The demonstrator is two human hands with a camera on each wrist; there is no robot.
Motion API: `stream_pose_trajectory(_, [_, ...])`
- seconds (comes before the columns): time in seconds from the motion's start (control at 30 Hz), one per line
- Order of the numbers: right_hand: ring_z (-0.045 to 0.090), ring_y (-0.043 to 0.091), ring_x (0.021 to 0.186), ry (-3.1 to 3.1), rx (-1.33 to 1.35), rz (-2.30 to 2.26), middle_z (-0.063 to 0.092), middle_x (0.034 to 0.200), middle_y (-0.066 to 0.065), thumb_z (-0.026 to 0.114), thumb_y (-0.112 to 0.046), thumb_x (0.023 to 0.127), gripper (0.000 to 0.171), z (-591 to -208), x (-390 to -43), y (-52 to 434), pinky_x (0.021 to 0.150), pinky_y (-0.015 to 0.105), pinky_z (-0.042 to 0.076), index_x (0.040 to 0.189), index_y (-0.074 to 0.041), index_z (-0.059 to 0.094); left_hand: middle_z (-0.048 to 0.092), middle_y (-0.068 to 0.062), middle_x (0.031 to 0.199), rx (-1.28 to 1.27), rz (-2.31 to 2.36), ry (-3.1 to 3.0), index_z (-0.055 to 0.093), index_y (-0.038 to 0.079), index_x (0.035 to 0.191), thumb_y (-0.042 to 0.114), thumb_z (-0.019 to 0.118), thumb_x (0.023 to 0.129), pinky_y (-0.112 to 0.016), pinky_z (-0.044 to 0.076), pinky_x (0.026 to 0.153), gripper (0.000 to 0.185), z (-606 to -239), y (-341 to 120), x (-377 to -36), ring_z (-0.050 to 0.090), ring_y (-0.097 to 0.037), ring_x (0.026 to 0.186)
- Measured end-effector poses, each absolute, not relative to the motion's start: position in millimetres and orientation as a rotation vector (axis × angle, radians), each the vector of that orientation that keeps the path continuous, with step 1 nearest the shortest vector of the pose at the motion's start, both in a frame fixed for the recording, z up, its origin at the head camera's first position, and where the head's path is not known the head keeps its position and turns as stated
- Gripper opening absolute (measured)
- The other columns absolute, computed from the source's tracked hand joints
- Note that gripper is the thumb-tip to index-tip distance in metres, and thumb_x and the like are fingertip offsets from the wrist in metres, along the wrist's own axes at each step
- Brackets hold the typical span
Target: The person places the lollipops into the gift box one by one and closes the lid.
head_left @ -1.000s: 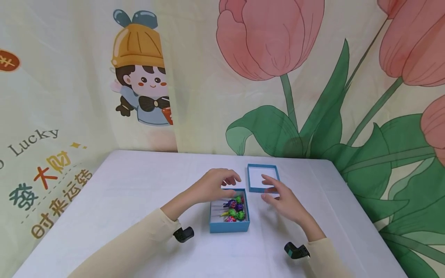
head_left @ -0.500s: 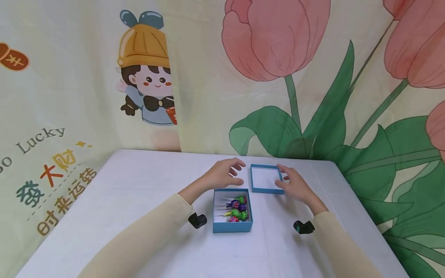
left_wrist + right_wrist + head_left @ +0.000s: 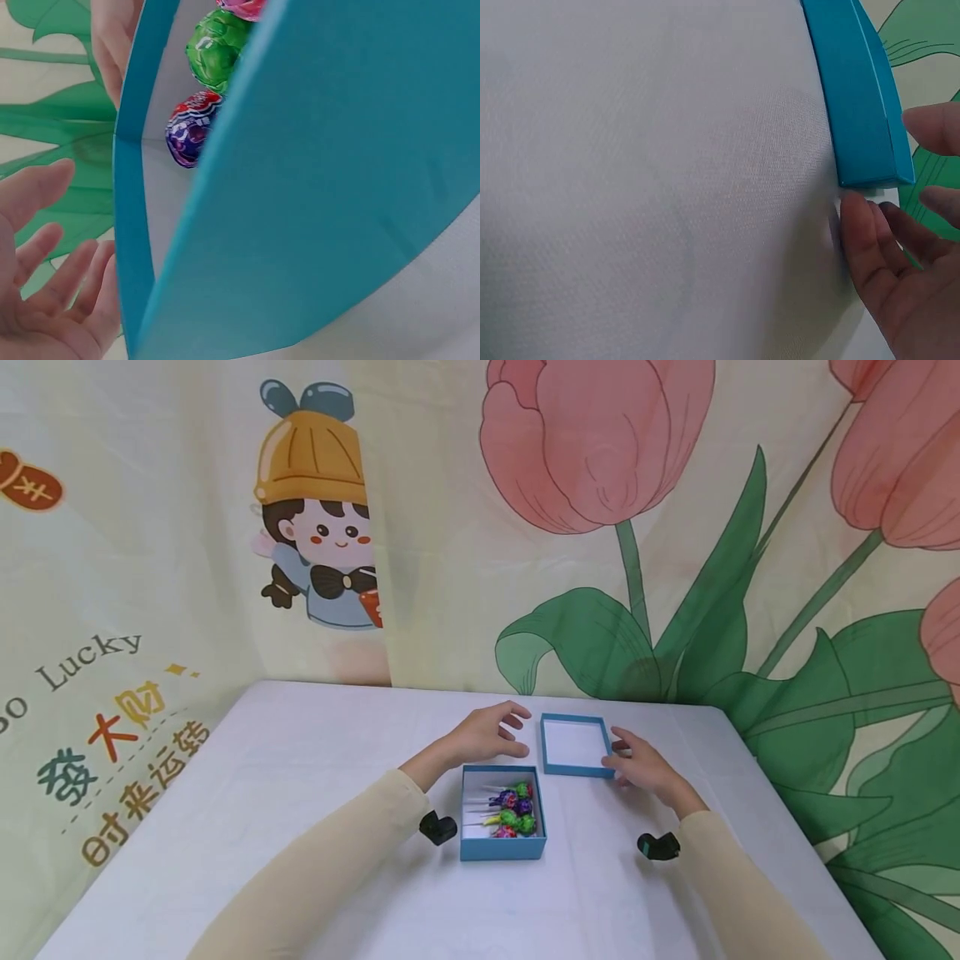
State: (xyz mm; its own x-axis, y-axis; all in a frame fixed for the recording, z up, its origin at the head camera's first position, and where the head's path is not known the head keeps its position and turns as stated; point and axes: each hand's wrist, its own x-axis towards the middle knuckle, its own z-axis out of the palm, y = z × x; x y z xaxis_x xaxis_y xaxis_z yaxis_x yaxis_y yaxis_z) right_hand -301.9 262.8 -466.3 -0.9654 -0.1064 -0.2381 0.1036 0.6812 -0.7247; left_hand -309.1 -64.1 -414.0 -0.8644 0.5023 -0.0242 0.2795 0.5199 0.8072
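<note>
Lid [image 3: 574,744], upturned on the bench [image 3: 300,777] at one o'clock from the lollipop box [image 3: 502,814], now has the right hand [image 3: 641,764] touching its right edge, fingers relaxed, having closed in; left hand [image 3: 487,735] hovers open alongside.

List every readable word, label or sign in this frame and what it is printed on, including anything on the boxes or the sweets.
"Lucky", preceded by a cut-off "o": on the backdrop cloth, left side.
"发大财" and "时来运转": coloured Chinese characters on the same cloth, lower left.
A single character on the brown badge at the left edge: cut off, unreadable.
Lollipop wrappers: print too small and blurred to read.
Blue box and blue lid: no text visible.
</note>
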Motion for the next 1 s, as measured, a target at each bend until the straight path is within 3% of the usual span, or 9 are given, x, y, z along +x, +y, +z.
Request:
stream_pose_trajectory(0.1, [0.068, 0.035, 0.116, 2.598, 0.011, -1.184, 0.036, 0.163, 0.029, 0.064, -0.031, 0.105, 0.08, -466.8, -302.4, 264.1, 0.105, 0.048, 0.055, 0.169, -0.008, 0.02, 0.061, -0.017, 0.146, 0.66, 1.264, 2.479, 0.057, 0.018, 0.147, 0.026, 0.084, 0.094, -0.045, 0.057, 0.101, 0.06, -418.1, -63.6, -313.2, 0.066, -0.027, 0.122])
stream_pose_trajectory(0.37, [0.065, 0.033, 0.118, 2.567, 0.003, -1.21, 0.037, 0.161, 0.029, 0.063, -0.022, 0.104, 0.078, -466.2, -304.3, 261.1, 0.103, 0.045, 0.056, 0.169, -0.008, 0.022, 0.06, -0.016, 0.147, 0.621, 1.235, 2.444, 0.055, 0.018, 0.15, 0.028, 0.084, 0.094, -0.049, 0.055, 0.104, 0.064, -426.7, -63.1, -320.3, 0.065, -0.03, 0.127])
stream_pose_trajectory(0.8, [0.066, 0.026, 0.105, 2.524, -0.015, -1.306, 0.041, 0.157, 0.029, 0.06, -0.009, 0.101, 0.073, -469.5, -304.3, 247.7, 0.092, 0.036, 0.059, 0.166, -0.004, 0.028, 0.059, -0.017, 0.149, 0.56, 1.116, 2.346, 0.044, 0.013, 0.162, 0.028, 0.077, 0.099, -0.05, 0.051, 0.111, 0.072, -429.3, -60.5, -323.8, 0.064, -0.03, 0.125])
stream_pose_trajectory(1.0, [0.065, 0.027, 0.105, 2.486, -0.009, -1.358, 0.042, 0.157, 0.027, 0.059, -0.006, 0.1, 0.071, -469.9, -302.8, 236.9, 0.09, 0.035, 0.061, 0.165, -0.005, 0.032, 0.059, -0.017, 0.152, 0.566, 1.087, 2.337, 0.038, 0.009, 0.164, 0.027, 0.071, 0.104, -0.054, 0.041, 0.119, 0.071, -433.6, -62.7, -322.4, 0.055, -0.034, 0.14])
